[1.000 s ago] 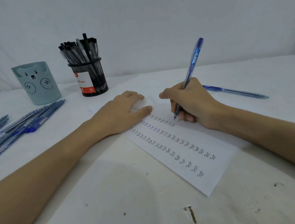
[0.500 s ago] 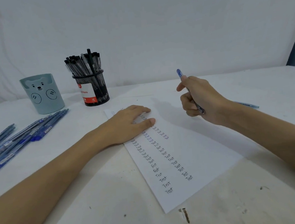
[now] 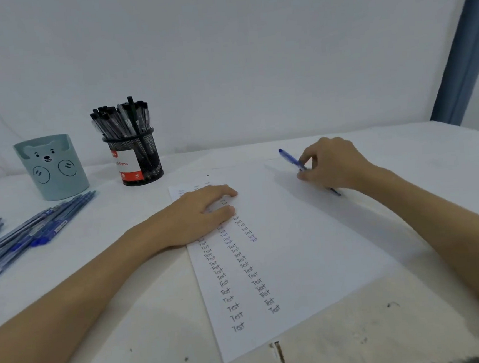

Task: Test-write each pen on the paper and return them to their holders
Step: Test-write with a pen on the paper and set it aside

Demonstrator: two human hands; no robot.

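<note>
Fingers of the right hand (image 3: 335, 163) pinch a blue pen (image 3: 292, 159) above the paper (image 3: 311, 250) — the left hand (image 3: 203, 213) lies flat, fingers relaxed, on it.

Blue pens (image 3: 20, 244) cut off at the left edge, top rows of writing (image 3: 195, 188) blurred

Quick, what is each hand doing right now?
Left hand: open, resting flat on the paper.
Right hand: closed, holding a blue pen.
</note>
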